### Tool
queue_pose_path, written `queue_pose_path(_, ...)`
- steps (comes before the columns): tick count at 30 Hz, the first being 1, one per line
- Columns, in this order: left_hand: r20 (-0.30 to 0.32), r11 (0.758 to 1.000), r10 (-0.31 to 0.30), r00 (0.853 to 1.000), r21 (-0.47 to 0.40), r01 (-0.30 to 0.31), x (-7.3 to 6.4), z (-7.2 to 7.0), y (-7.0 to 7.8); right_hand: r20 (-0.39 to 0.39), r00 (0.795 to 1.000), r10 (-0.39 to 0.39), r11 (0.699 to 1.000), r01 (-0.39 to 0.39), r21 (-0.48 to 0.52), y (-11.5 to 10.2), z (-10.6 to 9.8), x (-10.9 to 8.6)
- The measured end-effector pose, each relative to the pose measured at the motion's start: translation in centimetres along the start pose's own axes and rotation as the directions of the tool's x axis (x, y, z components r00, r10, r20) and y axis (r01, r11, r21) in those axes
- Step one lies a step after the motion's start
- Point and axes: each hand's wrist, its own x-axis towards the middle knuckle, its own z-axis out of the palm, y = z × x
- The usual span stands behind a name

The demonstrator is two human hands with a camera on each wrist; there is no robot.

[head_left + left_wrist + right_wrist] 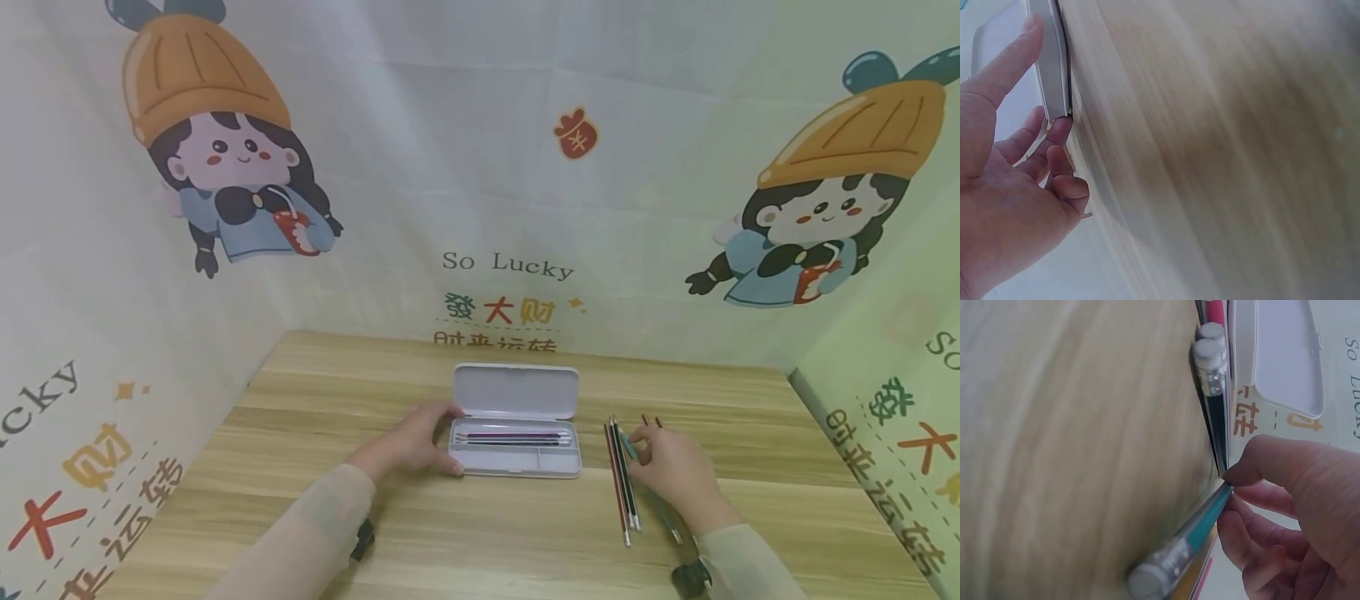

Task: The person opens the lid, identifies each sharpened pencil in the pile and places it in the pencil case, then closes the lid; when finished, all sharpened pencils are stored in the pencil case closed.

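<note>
A white pencil case [491, 461] lies on the table with its lid [516, 392] raised at the back. Several pencils [513, 439] lie in its rear compartment. My left hand [420, 437] grips the case's left end, thumb at the front corner and fingers toward the back. In the left wrist view, fingertips touch the corner of the case [1054, 69]. To the right of the case, my right hand [675, 471] pinches a teal pencil [1205, 520] between thumb and fingertips, its eraser end toward me. Black pencils [624, 475] and a red pencil [620, 500] lie just left of that hand.
Two reddish pencil tips [652, 420] show beyond the right hand. The wood-grain table [360, 367] meets a printed cloth backdrop [390, 167] at the back and both sides. Dark wrist-camera mounts [690, 577] sit under the sleeves.
</note>
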Motion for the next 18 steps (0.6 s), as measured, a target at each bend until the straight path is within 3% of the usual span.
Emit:
queue_pose_path(6, -0.011, 1.0, 0.004, 1.0, 0.001, -0.004, 0.03, 0.13, -0.05, -0.008, 1.0, -0.001, 1.0, 0.001, 0.025, -0.09, -0.43, -0.2)
queue_pose_path(18, -0.002, 1.0, 0.008, 1.0, 0.01, -0.008, -0.16, -0.07, 0.24, -0.029, 0.999, -0.045, 0.999, 0.044, -0.031, -0.78, -0.85, -0.12)
